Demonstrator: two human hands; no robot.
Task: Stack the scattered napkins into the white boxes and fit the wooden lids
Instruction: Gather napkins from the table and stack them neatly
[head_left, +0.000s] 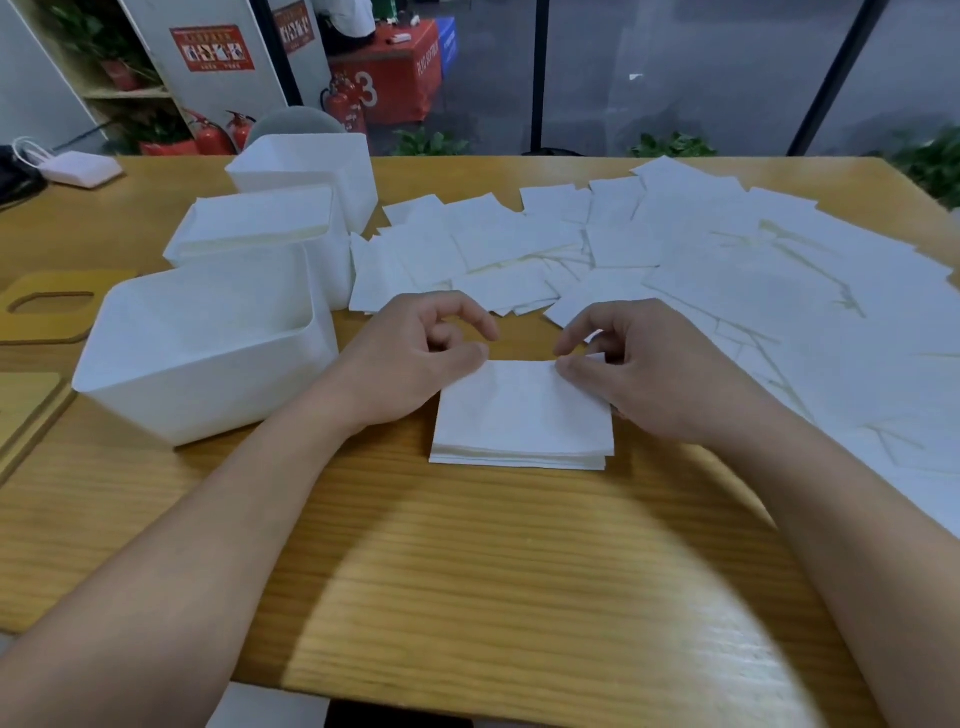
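A small neat stack of white napkins lies on the wooden table in front of me. My left hand rests at the stack's far left corner, thumb on the top napkin and fingers curled above. My right hand pinches the far right edge of the top napkin. Many loose napkins are scattered across the right and back of the table. Three white boxes stand at the left: an empty near one, a middle one filled with napkins, a far one. Wooden lids lie further left.
The table has bare wood between me and the stack. A second wooden lid sits at the left edge. A pale pouch lies at the back left. Glass wall, plants and fire extinguishers stand beyond the table.
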